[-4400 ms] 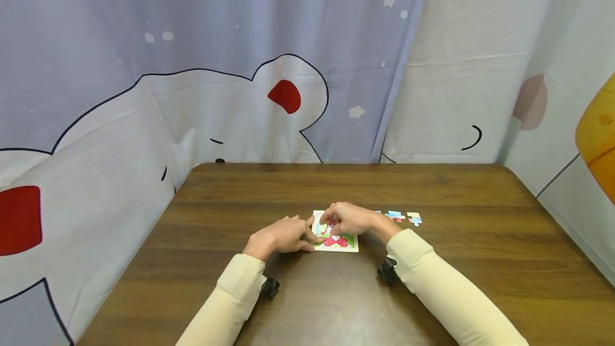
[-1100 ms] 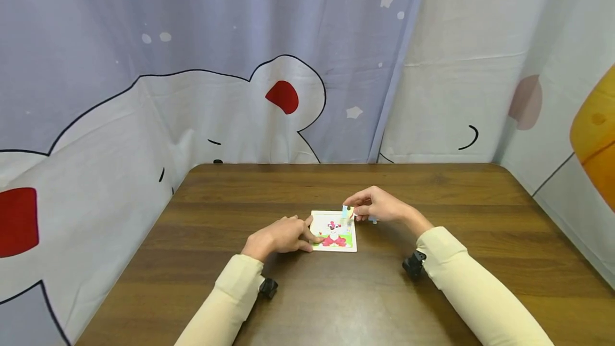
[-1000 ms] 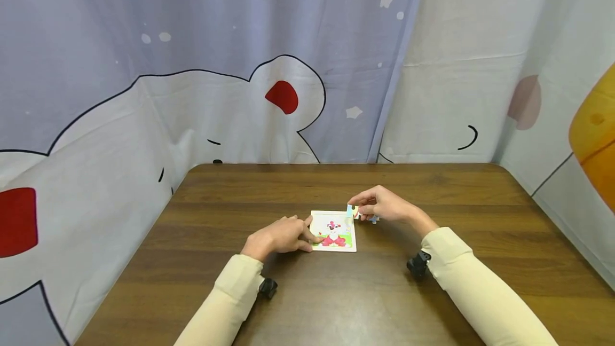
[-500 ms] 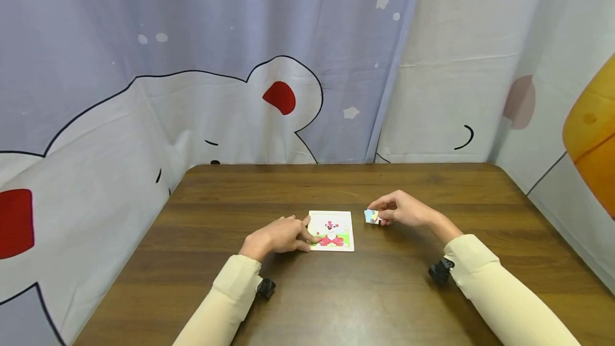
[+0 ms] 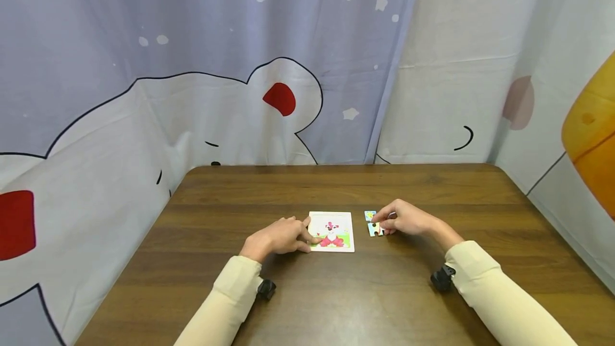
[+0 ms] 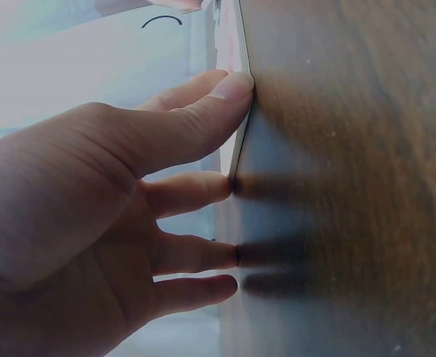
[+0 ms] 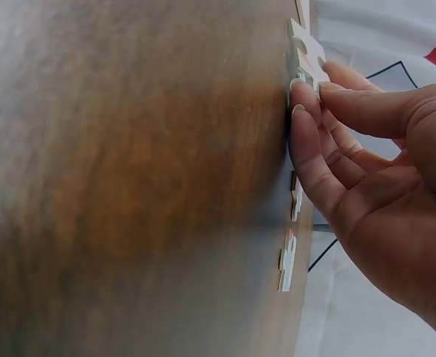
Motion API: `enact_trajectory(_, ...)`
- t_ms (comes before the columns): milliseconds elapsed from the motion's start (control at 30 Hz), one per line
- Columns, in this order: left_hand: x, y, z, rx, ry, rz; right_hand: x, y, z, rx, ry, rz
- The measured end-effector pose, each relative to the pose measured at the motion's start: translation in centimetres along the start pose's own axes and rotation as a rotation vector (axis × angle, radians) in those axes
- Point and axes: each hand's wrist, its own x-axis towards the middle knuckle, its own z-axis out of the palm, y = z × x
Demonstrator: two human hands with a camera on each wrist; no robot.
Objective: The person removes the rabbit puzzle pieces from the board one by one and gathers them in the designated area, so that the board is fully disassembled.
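Note:
A small jigsaw board [image 5: 348, 239] with a pale frame and a pink animal picture lies flat on the table. My left hand [image 5: 283, 236] rests at its left side, mostly straight fingers on the frame and picture. In the left wrist view the thumb [image 6: 203, 123] presses the board's edge. To the right, my right hand [image 5: 408, 219] pinches a jigsaw piece [image 5: 373, 230] between thumb and fingers, low at the tabletop. Another blue-and-yellow piece [image 5: 369, 215] lies just beyond it. The right wrist view shows the pinched piece [image 7: 307, 56], partly covered by fingertips.
Two more jigsaw pieces, one nearer [image 7: 286, 260] and one farther [image 7: 296, 197], lie on the table in the right wrist view; the right hand hides that spot from the head camera. A printed curtain [image 5: 230, 116] hangs behind the brown wooden table [image 5: 288, 186].
My right hand has moved from over the board to its right, carrying a jigsaw piece, then lowered it nearer me on the tabletop. The left hand stays at the board.

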Motion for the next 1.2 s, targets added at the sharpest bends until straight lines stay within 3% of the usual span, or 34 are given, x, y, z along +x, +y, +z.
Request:
enact_trajectory(467, 0.0, -0.1, 0.0, 0.030, 0.009, 0.007, 0.1, -0.1, 0.3, -0.094, 0.020, -0.055)
enact_trajectory(867, 0.1, -0.1, 0.2, 0.025, 0.009, 0.009, 0.1, -0.8, 0.8, -0.255, 0.047, -0.083)
enact_trajectory(1200, 0.2, -0.2, 0.0, 0.027, 0.013, 0.013, 0.2, -1.2, 0.8, -0.281, 0.036, -0.089)
